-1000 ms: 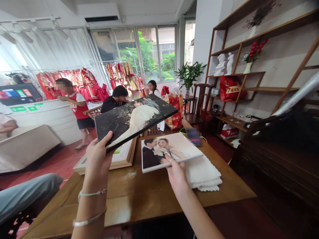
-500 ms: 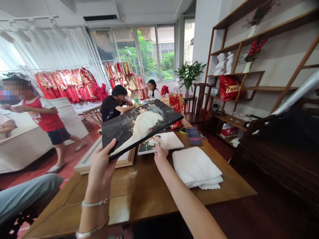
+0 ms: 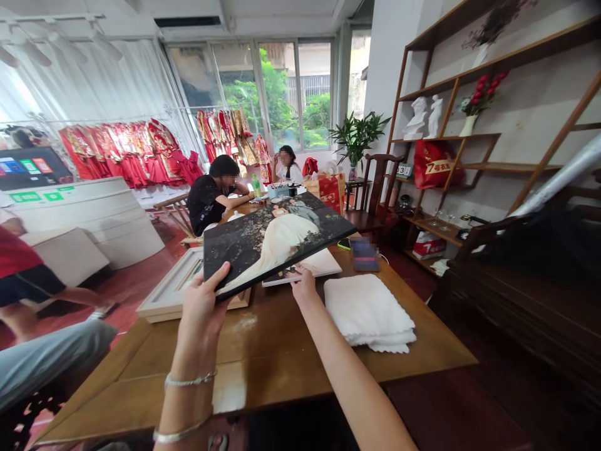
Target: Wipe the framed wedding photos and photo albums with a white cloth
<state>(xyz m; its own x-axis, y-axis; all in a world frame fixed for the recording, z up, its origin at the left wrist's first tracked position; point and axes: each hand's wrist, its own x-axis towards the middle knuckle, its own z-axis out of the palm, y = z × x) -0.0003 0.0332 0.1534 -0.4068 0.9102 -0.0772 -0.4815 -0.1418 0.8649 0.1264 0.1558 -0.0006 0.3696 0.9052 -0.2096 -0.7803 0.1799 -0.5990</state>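
Note:
My left hand (image 3: pixel 205 304) is closed on the near left corner of a dark photo panel (image 3: pixel 239 241), thumb on top. The panel shows a couple, with a long pale dress, and is held tilted above the table. Below its right part is a light photo panel (image 3: pixel 325 264), mostly covered by the dark one. My right hand (image 3: pixel 304 285) grips the near edge of this lower panel; some of its fingers are hidden. A folded white cloth (image 3: pixel 366 308) lies to the right of my right hand. Left of the panels sits a pale wooden picture frame (image 3: pixel 157 305), partly covered.
The wooden table (image 3: pixel 282 351) also bears a phone (image 3: pixel 365 254) and a red paper bag (image 3: pixel 332 191). Two people sit at its far end. Another person in red (image 3: pixel 23 269) is at the left. A chair (image 3: pixel 375 188) and shelves stand at the right.
The dark panel has shifted right with my left hand and covers more of the light panel. My right hand keeps its grip. The person in red has moved toward the left edge.

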